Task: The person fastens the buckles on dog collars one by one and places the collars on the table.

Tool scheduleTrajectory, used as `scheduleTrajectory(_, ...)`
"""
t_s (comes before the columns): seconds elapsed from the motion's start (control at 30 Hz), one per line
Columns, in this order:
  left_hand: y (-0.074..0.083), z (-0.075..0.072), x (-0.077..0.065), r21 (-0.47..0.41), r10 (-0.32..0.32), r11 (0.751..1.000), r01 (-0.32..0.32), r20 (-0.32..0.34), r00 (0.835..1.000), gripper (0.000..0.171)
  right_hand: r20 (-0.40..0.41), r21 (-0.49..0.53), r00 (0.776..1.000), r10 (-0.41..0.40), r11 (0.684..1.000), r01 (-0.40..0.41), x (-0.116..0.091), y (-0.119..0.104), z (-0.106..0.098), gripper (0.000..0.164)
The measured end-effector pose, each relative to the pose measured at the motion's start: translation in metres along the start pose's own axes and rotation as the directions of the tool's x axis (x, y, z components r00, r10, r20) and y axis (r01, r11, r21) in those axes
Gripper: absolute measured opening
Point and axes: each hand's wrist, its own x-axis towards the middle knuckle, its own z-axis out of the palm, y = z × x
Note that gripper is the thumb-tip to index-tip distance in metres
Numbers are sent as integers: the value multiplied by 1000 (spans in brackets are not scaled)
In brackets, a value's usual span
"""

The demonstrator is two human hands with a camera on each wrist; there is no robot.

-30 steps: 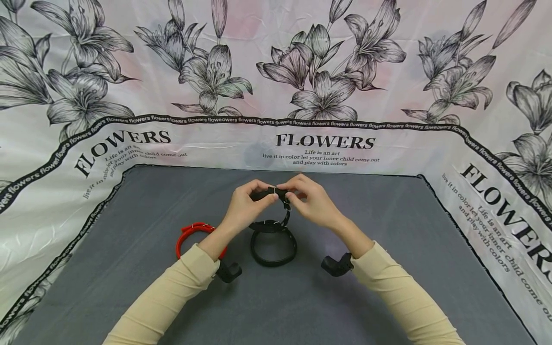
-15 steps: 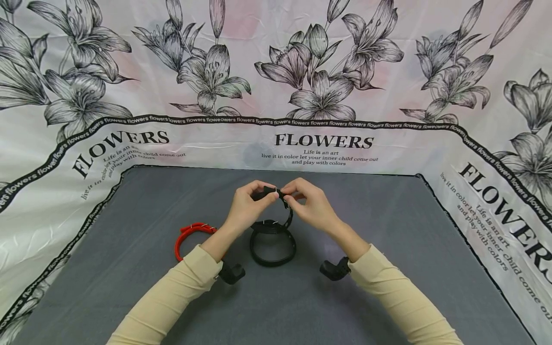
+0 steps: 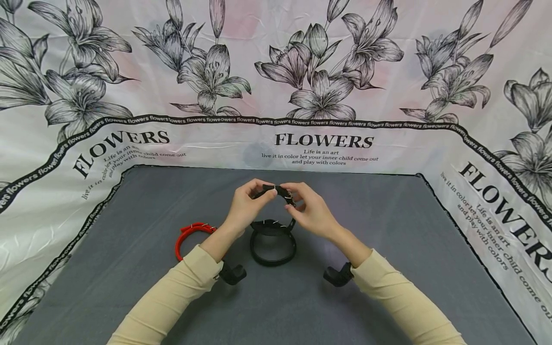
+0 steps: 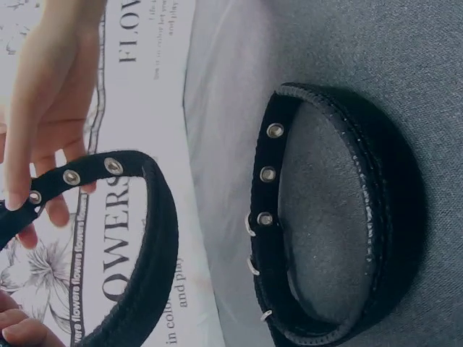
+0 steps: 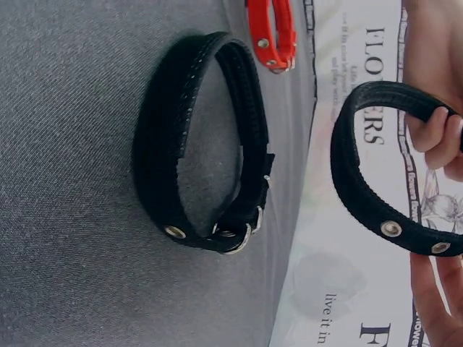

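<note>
Both hands hold a black dog collar [image 3: 283, 193] up above the far middle of the table. My left hand [image 3: 247, 207] pinches one stretch of it between thumb and fingers. At the strap's other side, my right hand [image 3: 316, 213] grips near the buckle hardware, its thumb below and fingers above. Metal eyelets run along the held strap [image 4: 165, 217] in the left wrist view; the right wrist view shows its loop [image 5: 346, 159] hanging between the hands. A second black collar [image 3: 272, 263], buckled into a ring, lies on the table just below the hands.
A red collar [image 3: 178, 245] lies left of the black one, partly hidden by the left forearm. The grey table [image 3: 388, 211] ends at a white flower-printed cloth [image 3: 325, 132] at the back and sides. Black wrist cameras [image 3: 338, 275] hang under both wrists.
The right hand has shifted slightly right and down, its fingers wider apart on the strap. More of the held collar shows between the hands. The left hand stays nearly still.
</note>
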Motion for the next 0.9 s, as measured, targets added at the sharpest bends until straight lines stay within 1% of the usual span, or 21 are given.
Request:
scheduleTrajectory(0.1,-14,0,6,-23,-15,1000,16,17,1000,25,-10,-32,1000,4,999,-5,0,0,-2,47)
scheduleTrajectory(0.2,-18,-2,8,-5,-23,1000,24,41,999,25,-8,-64,1000,23,998,-24,0,1,-4,45)
scheduleTrajectory(0.37,-19,-5,10,83,-62,995,54,105,993,30,-4,-101,997,78,992,-79,-2,5,-8,43)
scheduleTrajectory(0.47,-19,-5,10,140,-75,989,51,169,983,40,2,-123,992,126,985,-125,-5,8,-11,40)
scheduleTrajectory(0.53,-20,-4,10,189,-78,981,42,189,979,44,10,-145,987,160,977,-156,-7,10,-13,38)
scheduleTrajectory(0.7,-26,3,10,328,-59,944,-8,194,979,50,33,-204,976,217,957,-206,-15,17,-18,36)
scheduleTrajectory(0.8,-30,11,10,365,-57,931,-25,212,976,50,52,-227,970,238,948,-221,-19,22,-21,35)
scheduleTrajectory(0.9,-33,21,11,383,-76,924,-15,221,972,46,75,-244,959,273,938,-248,-24,28,-25,33)
